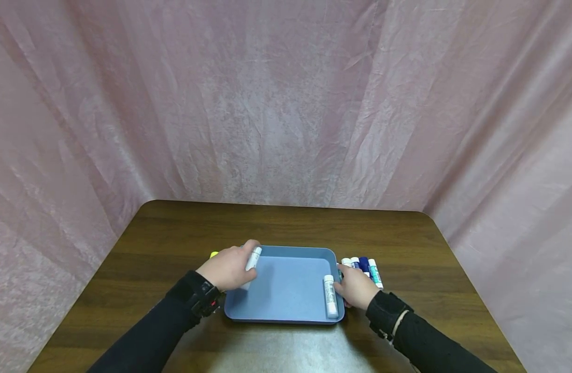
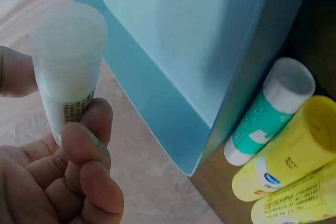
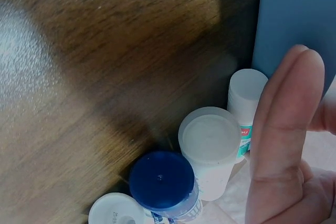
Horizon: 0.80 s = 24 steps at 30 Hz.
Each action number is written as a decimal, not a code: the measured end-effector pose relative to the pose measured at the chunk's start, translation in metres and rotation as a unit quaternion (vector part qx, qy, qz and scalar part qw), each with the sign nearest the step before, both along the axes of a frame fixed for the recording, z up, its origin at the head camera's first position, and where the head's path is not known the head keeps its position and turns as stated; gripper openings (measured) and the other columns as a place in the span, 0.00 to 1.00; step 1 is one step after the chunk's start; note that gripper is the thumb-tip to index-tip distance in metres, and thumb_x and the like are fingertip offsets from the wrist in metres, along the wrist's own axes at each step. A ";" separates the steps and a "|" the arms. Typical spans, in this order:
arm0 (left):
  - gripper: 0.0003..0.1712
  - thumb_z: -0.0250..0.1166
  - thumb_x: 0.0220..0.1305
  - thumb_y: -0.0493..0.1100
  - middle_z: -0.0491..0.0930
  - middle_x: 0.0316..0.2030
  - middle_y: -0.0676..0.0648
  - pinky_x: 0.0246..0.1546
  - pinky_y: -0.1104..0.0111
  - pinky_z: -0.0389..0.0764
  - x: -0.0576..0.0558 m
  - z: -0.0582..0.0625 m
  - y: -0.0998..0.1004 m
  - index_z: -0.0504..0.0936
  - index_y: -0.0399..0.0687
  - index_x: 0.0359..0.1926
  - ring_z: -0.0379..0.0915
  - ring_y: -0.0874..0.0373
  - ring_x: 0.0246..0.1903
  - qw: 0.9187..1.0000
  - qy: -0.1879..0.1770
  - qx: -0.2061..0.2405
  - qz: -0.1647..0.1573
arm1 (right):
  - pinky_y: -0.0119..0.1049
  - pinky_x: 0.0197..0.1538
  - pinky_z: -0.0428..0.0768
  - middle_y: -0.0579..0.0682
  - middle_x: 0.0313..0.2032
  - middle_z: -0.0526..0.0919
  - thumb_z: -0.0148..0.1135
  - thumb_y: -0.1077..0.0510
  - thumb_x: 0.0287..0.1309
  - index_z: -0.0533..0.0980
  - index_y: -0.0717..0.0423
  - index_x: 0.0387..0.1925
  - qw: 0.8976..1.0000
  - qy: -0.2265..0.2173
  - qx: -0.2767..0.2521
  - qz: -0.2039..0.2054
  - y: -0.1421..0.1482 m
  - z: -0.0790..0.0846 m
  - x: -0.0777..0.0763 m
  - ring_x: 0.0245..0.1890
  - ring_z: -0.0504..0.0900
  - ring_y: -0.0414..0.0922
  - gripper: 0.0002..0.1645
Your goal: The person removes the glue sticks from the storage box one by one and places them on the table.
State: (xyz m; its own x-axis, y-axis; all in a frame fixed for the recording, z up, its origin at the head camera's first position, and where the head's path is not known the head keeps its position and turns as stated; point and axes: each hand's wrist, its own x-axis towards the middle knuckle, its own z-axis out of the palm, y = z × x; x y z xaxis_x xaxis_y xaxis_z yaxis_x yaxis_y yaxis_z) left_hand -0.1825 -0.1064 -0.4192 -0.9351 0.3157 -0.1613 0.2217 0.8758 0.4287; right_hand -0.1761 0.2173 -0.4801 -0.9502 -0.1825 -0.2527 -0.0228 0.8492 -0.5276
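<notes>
My left hand (image 1: 230, 268) grips a white glue stick (image 2: 68, 61) between thumb and fingers, over the left side of the blue tray (image 1: 286, 280). In the left wrist view its translucent white end faces the camera. A white glue stick (image 1: 330, 296) lies inside the tray along the right wall. Beside that wall is my right hand (image 1: 356, 287), fingers fairly straight, the thumb close to the glue stick in the tray. In the right wrist view a small white-capped glue stick (image 3: 247, 95) with a green label stands out partly behind those fingers.
Right of the tray lie more glue sticks, among them a blue-capped one (image 3: 161, 182) and a green-labelled one (image 1: 375, 273). Left of it are a green glue stick (image 2: 270, 111) and yellow ones (image 2: 286, 150). Pink cloth (image 1: 286, 103) hangs behind the wooden table (image 1: 192, 228).
</notes>
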 end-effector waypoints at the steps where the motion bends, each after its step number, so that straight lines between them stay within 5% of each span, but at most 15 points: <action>1: 0.36 0.66 0.62 0.46 0.81 0.39 0.44 0.25 0.65 0.82 0.000 0.000 -0.001 0.65 0.50 0.69 0.76 0.56 0.29 1.000 -0.001 0.001 0.003 | 0.33 0.19 0.72 0.47 0.13 0.76 0.62 0.59 0.68 0.65 0.68 0.71 1.000 0.003 0.001 0.002 0.000 0.000 0.000 0.12 0.76 0.41 0.35; 24: 0.37 0.65 0.63 0.45 0.83 0.45 0.40 0.28 0.64 0.82 -0.010 0.007 -0.021 0.64 0.47 0.71 0.78 0.55 0.29 1.000 0.002 0.018 0.019 | 0.33 0.19 0.74 0.47 0.14 0.76 0.62 0.59 0.67 0.65 0.69 0.70 1.000 0.009 0.001 0.000 -0.001 -0.001 0.000 0.12 0.77 0.41 0.35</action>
